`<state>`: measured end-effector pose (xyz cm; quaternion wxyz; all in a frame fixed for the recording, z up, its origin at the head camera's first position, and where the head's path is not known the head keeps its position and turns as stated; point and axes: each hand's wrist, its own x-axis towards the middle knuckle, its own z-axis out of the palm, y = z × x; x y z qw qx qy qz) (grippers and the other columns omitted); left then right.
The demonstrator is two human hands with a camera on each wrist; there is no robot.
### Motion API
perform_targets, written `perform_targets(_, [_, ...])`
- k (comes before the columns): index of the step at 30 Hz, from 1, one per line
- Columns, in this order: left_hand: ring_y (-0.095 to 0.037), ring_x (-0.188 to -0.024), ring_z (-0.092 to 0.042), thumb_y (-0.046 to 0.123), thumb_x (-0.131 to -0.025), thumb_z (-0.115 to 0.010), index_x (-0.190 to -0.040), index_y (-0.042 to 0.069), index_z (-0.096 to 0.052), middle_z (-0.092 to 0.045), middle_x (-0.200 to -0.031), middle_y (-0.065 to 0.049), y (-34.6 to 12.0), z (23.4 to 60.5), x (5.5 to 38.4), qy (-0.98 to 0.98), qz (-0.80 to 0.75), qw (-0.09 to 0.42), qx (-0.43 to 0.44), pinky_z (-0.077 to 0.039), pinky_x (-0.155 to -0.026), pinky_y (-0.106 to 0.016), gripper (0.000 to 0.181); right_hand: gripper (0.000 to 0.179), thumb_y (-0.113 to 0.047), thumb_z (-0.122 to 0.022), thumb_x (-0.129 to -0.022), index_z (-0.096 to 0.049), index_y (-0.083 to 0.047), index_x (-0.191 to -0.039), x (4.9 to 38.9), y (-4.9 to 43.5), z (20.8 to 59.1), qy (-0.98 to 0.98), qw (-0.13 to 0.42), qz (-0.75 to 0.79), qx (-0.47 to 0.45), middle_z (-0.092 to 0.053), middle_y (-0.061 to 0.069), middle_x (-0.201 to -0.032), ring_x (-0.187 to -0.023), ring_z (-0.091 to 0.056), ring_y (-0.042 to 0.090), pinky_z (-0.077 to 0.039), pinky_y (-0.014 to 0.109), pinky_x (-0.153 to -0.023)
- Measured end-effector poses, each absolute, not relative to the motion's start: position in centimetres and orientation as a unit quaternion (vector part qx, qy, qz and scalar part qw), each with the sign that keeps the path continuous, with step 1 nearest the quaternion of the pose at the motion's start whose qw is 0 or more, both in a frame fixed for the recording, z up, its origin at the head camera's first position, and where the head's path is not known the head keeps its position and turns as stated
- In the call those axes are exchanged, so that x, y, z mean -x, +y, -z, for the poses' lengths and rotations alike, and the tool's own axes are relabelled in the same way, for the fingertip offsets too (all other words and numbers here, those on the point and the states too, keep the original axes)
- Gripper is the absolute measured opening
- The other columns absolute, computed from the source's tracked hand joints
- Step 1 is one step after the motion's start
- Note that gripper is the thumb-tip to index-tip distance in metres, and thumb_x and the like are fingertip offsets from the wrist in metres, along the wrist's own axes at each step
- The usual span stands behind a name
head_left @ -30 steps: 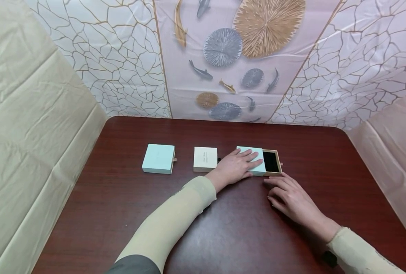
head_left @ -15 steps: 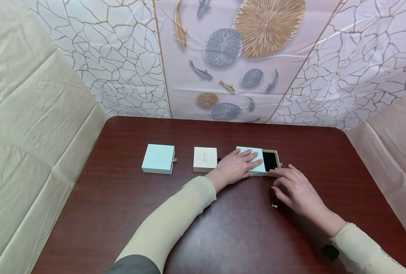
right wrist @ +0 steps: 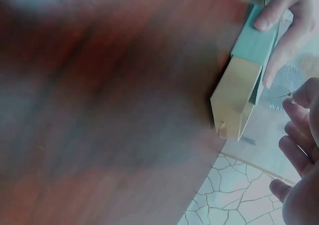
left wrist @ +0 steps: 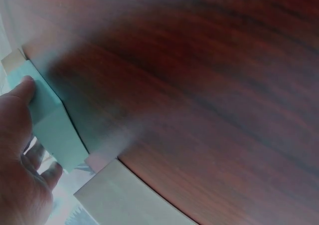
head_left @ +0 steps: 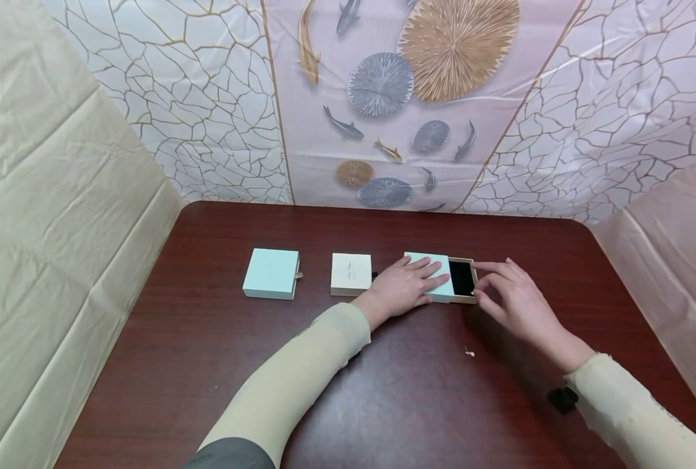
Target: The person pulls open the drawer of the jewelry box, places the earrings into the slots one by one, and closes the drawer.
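My left hand [head_left: 403, 284] rests with straight, spread fingers on the light blue sleeve of a drawer gift box [head_left: 440, 262], thumb against its front side. The box's cream drawer [right wrist: 237, 90] sticks out to the right, showing a black lining [head_left: 462, 278]. Over the drawer's right end is my right hand [head_left: 515, 301]. Its thumb and index finger pinch a small earring [right wrist: 290, 96] with a thin pin, seen in the right wrist view; the other fingers are loosely bent. Another small pale earring [head_left: 470, 353] lies on the table in front of the box.
To the left stand a cream box [head_left: 350, 272] with a dark pull tab and a shut light blue box [head_left: 271, 272] with a ribbon tab. All rest on a dark red wooden table [head_left: 383, 404]. Patterned cloth [head_left: 348, 140] hangs behind the table's far edge.
My right hand has moved away from me, from in front of the box to over the drawer's right end, uncovering the earring on the table. My left hand has stayed on the box.
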<state>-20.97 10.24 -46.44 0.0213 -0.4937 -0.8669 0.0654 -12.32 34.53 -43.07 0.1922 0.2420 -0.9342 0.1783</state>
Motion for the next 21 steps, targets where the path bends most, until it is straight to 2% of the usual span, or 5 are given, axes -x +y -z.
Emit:
perform_targets(8, [-0.018, -0.162, -0.028, 0.049, -0.113, -0.048, -0.170, 0.034, -0.031, -0.029, -0.176, 0.004, 10.3, 46.4, 21.0, -0.868, -0.061, 0.021, 0.493, -0.031, -0.129, -0.044, 0.061, 0.009, 0.004, -0.072, -0.090, -0.072, -0.005, -0.087, 14.3, 34.6, 42.6, -0.937, 0.185, -0.183, -0.233, -0.070, 0.022, -0.130, -0.121, -0.062, 0.044, -0.030, 0.064, -0.125])
perform_targets(15, [-0.017, -0.162, -0.028, 0.049, -0.113, -0.048, -0.170, 0.035, -0.031, -0.029, -0.176, 0.004, 10.3, 46.5, 21.0, -0.868, -0.060, 0.019, 0.493, -0.031, -0.129, -0.044, 0.061, 0.007, 0.003, -0.072, -0.095, -0.074, -0.003, -0.089, 15.8, 34.8, 42.7, -0.941, 0.163, -0.205, -0.215, -0.070, 0.024, -0.130, -0.119, -0.063, 0.043, -0.031, 0.072, -0.120])
perform_targets(18, [-0.017, -0.162, -0.028, 0.049, -0.113, -0.048, -0.170, 0.034, -0.031, -0.029, -0.176, 0.004, 10.3, 46.5, 21.0, -0.867, -0.061, 0.020, 0.493, -0.031, -0.129, -0.044, 0.061, 0.008, 0.002, -0.072, -0.096, -0.073, -0.002, -0.090, 16.3, 35.0, 42.8, -0.941, 0.158, -0.213, -0.210, -0.070, 0.025, -0.130, -0.118, -0.062, 0.044, -0.043, 0.066, -0.109])
perform_targets(21, [-0.017, -0.161, -0.028, 0.049, -0.113, -0.048, -0.170, 0.034, -0.031, -0.029, -0.176, 0.004, 10.3, 46.4, 21.0, -0.867, -0.062, 0.022, 0.493, -0.032, -0.129, -0.044, 0.061, 0.008, 0.001, -0.072, -0.097, -0.073, -0.002, -0.090, 16.6, 35.1, 43.0, -0.941, 0.157, -0.217, -0.208, -0.070, 0.025, -0.131, -0.117, -0.061, 0.043, -0.046, 0.058, -0.096])
